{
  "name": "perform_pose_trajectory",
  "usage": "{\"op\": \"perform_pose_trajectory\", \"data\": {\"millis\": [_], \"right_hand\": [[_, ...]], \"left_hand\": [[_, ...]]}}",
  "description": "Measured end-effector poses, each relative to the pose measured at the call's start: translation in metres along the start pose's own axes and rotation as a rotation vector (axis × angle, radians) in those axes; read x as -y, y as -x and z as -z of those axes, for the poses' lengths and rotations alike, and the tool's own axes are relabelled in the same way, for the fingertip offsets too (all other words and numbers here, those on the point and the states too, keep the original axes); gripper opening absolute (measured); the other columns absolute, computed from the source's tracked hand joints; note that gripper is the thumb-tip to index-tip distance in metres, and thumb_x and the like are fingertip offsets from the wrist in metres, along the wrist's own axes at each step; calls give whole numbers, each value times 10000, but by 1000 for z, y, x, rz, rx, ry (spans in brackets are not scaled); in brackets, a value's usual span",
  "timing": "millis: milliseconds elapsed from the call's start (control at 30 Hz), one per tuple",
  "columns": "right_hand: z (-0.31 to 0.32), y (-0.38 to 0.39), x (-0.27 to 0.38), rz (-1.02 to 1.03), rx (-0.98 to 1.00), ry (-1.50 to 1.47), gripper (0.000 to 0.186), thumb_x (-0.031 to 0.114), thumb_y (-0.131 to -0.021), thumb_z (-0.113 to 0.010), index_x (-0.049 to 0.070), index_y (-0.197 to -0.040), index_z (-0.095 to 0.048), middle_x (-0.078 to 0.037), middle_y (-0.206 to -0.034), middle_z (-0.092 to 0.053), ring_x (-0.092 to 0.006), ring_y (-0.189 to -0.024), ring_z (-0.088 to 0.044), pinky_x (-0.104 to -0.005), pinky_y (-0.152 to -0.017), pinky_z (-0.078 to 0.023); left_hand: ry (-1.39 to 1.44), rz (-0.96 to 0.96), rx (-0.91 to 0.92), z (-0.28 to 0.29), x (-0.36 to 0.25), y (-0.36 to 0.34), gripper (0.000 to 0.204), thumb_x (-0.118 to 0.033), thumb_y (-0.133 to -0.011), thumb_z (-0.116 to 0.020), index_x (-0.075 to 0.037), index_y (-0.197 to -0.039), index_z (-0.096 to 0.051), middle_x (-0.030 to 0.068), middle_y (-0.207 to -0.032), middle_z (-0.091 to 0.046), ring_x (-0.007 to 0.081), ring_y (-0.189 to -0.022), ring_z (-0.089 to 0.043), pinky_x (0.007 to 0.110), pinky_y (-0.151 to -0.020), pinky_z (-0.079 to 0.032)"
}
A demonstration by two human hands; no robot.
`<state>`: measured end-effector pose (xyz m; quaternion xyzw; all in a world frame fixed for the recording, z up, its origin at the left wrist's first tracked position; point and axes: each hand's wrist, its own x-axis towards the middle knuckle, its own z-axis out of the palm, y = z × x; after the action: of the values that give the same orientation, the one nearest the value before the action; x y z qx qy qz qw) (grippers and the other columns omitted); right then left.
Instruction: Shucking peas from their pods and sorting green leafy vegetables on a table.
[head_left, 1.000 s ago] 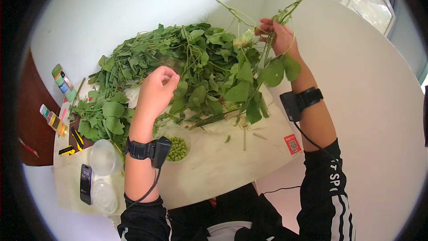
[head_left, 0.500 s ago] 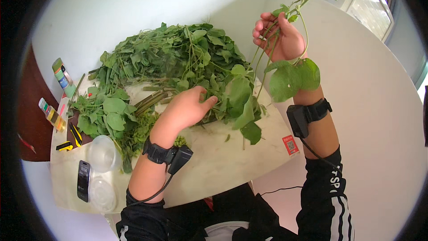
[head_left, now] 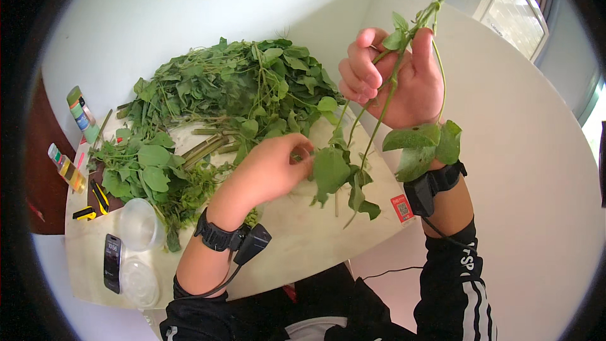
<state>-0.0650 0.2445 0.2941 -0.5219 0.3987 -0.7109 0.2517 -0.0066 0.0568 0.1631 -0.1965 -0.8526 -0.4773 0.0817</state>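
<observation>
My right hand (head_left: 404, 82) is raised at the upper right, closed on a leafy green stem (head_left: 439, 3) between thumb and fingers. The stem's upper part leans to the upper right, and long leaf stalks hang below the hand. Two or so broad leaves (head_left: 416, 148) droop in front of my right wrist. My left hand (head_left: 278, 164) is lower and nearer the middle, thumb and forefinger pinched together at the edge of a hanging leaf (head_left: 331, 173); the exact grip point is partly hidden. Behind it lies a large heap of leafy stems (head_left: 233, 82).
Left on the pale table (head_left: 303, 240) are a smaller leafy pile (head_left: 148, 167), cut stalks (head_left: 205, 149), a clear tub (head_left: 140, 224), a clear lid (head_left: 140, 283), a phone (head_left: 112, 264), yellow-black cutters (head_left: 99, 197) and two bottles (head_left: 67, 168). A red card (head_left: 402, 208) lies at the right edge.
My right hand has come nearer with the stem, so its hanging leaves have shifted away from the heap. My left hand has moved right and its fingers have closed to a pinch.
</observation>
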Motion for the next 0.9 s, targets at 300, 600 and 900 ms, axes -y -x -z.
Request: {"op": "perform_pose_trajectory", "data": {"millis": [300, 600, 900], "right_hand": [[6, -3, 0, -88, 37, -114, 790, 659, -972, -162, 1, -1229, -515, -95, -795, -534, -206, -659, -464, -314, -627, -369], [5, -16, -5, -212, -358, 218, 670, 554, -1024, -128, 8, -1161, -492, -46, -711, -456, -151, -513, -362, -285, -513, -313], [72, -27, -125, -623, -163, 1667, 479, 499, -848, -653, 32, -949, -684, -150, -762, -649, -279, -733, -623, -382, -662, -482]], "left_hand": [[403, 8, -333, 33, 18, -9, 106, -108, -935, -576, -26, -1002, -586, 61, -918, -649, 139, -831, -619, 275, -751, -496], [1009, -37, -872, 54, 22, -1, 270, -112, -868, -597, -31, -1108, -503, 94, -1044, -618, 209, -979, -612, 318, -865, -449], [1443, 38, -780, 78, 34, 8, 75, -76, -875, -557, -31, -914, -510, 92, -890, -547, 202, -795, -525, 320, -722, -452]]}}
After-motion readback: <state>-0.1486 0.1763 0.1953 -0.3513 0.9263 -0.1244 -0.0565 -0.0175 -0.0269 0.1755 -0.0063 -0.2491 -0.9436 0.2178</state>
